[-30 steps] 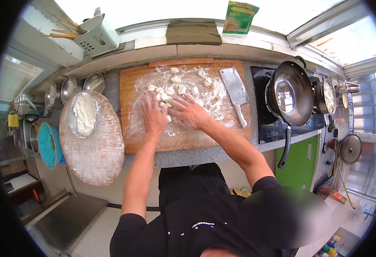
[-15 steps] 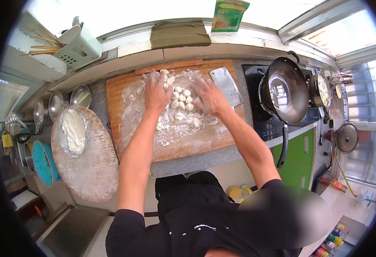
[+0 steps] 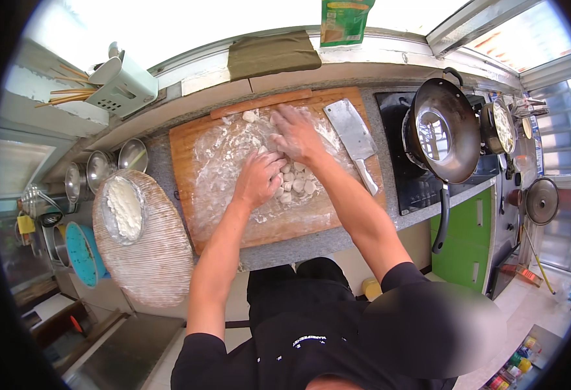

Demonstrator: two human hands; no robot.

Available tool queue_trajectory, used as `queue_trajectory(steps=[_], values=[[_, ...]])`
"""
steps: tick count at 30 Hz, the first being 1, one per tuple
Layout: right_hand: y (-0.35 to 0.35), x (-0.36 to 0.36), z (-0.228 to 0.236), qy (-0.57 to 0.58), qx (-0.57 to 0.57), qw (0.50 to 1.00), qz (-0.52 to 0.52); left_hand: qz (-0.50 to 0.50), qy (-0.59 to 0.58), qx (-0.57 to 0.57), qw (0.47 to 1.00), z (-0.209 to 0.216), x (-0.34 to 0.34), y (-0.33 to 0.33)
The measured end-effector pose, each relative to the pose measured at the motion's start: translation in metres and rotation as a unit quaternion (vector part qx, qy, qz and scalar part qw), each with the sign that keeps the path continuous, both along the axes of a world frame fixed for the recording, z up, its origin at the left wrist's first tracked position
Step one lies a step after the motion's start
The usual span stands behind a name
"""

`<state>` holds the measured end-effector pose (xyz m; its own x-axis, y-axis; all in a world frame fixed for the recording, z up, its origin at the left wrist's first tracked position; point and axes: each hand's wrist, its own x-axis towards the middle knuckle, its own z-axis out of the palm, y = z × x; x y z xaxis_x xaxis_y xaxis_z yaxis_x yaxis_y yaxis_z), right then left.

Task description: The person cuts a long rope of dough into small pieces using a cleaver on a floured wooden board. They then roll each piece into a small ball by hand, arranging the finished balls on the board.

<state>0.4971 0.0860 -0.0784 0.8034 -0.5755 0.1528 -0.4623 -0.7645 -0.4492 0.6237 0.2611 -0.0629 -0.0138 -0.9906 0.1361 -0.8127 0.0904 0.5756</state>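
Several small pieces of dough (image 3: pixel 298 182) lie bunched on a floured wooden board (image 3: pixel 337 214). My left hand (image 3: pixel 258 179) is low at the left side of the bunch, its fingers reaching right and touching or covering some pieces. Beyond the bunch is my right hand (image 3: pixel 298 135), fingers stretched toward the far left and slightly blurred. A loose dough piece (image 3: pixel 251 116) sits near the board's far edge. To the right of my right hand lies a cleaver (image 3: pixel 350 128) with a white handle. Whatever lies under my palms is hidden.
A rolling pin (image 3: pixel 263 103) lies along the board's far edge. At right, a wok (image 3: pixel 451 146) stands on a black stove. At left, a bowl of flour (image 3: pixel 124 209) rests on a round ribbed tray (image 3: pixel 159 260); metal bowls (image 3: pixel 132 156) stand behind it.
My right hand has moved left and away from me; my left hand has come nearer and right. The dough pieces are bunched closer together, nearer to me and further right.
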Motion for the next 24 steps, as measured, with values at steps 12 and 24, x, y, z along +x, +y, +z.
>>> queue_trajectory(steps=[12, 24], values=[[0.021, -0.087, 0.021, 0.158, -0.028, 0.986, 0.052, 0.244, -0.050, 0.013, 0.968, -0.039, 0.035, -0.027], [0.049, -0.031, -0.007, 0.057, 0.031, 0.988, 0.142, 0.096, 0.029, -0.007, 0.995, -0.022, 0.020, -0.002]])
